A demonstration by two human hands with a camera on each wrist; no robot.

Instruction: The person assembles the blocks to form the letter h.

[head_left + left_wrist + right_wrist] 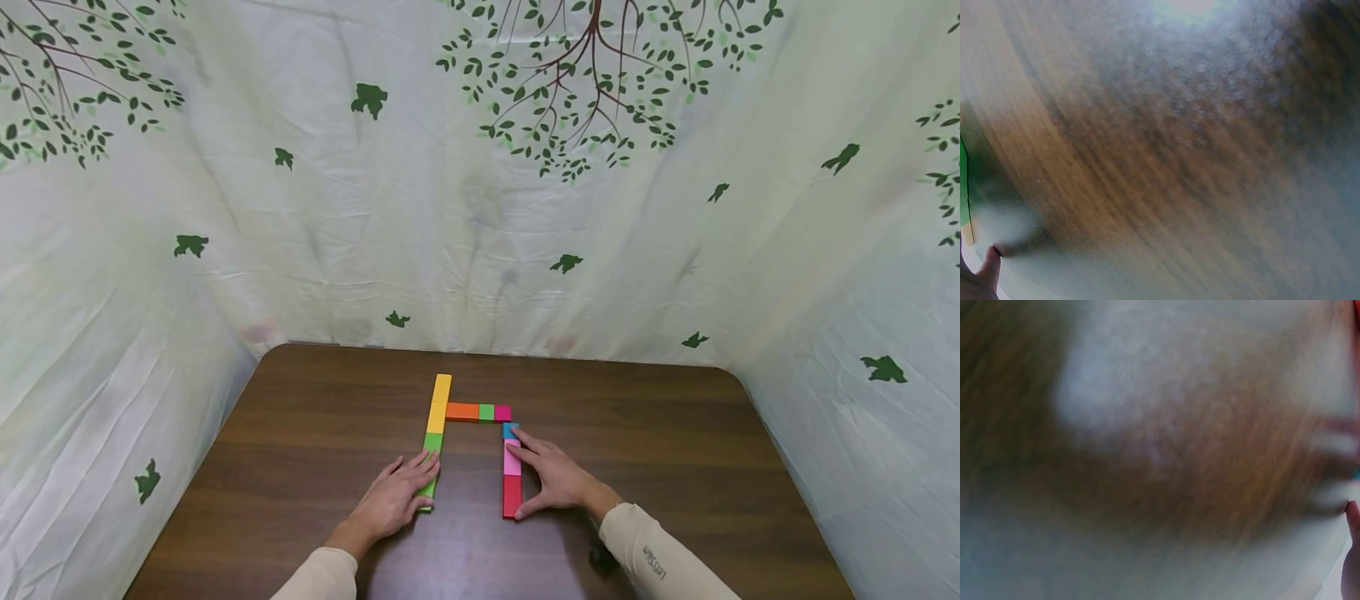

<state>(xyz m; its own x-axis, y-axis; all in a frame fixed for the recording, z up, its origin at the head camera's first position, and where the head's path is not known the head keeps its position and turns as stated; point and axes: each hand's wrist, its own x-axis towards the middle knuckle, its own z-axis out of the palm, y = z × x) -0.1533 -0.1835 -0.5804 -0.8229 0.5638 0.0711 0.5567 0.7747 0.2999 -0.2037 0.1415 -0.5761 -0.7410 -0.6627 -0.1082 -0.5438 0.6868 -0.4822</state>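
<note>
Coloured blocks lie end to end on the brown table. In the left column, yellow blocks (440,404) are followed by green blocks (433,442). My left hand (392,498) rests its outstretched fingers on the lower green part, thumb near its bottom end. An orange block (462,412), a small green block (486,412) and a magenta block (502,412) run rightward from the yellow. Below the magenta stand a blue block (510,431), a pink block (512,458) and a red block (512,497). My right hand (561,475) spreads along this column, fingertips touching blue and pink, thumb at red's lower corner.
A dark wooden table (637,417) with rounded far corners carries the blocks. White cloth (465,225) printed with leaves and branches hangs around its back and sides. A small dark object (602,558) sits beneath my right wrist. Both wrist views mostly show blurred tabletop.
</note>
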